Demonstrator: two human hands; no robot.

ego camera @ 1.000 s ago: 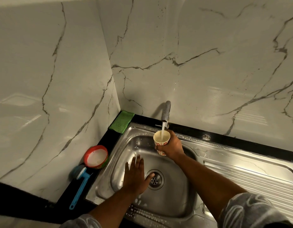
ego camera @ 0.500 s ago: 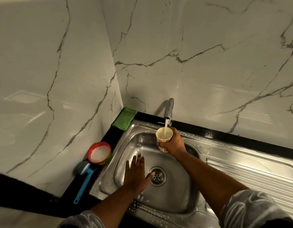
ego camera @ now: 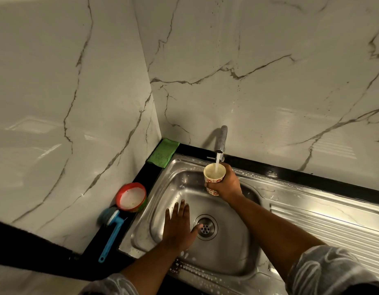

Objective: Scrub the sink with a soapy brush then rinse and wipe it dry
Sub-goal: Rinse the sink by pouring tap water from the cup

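A steel sink [ego camera: 233, 248] fills the lower middle, its drain [ego camera: 205, 227] in the basin floor and soap bubbles along its rims. Water runs from the tap [ego camera: 221, 138] into a patterned paper cup [ego camera: 214, 176], which my right hand [ego camera: 228, 184] grips upright under the spout. My left hand [ego camera: 178, 227] lies flat on the basin floor with fingers spread, its thumb at the drain's edge. A blue-handled brush [ego camera: 112, 231] rests on the black counter left of the sink. A green cloth [ego camera: 163, 153] lies in the back left corner.
A red-rimmed bowl [ego camera: 132, 196] of white soapy liquid stands on the black counter strip [ego camera: 141, 175] beside the brush head. The ribbed drainboard [ego camera: 333, 226] extends right of the basin. Marble-patterned walls close off the left and back.
Both hands hold the same pose while water keeps pouring into the cup. Only the view has shifted slightly.
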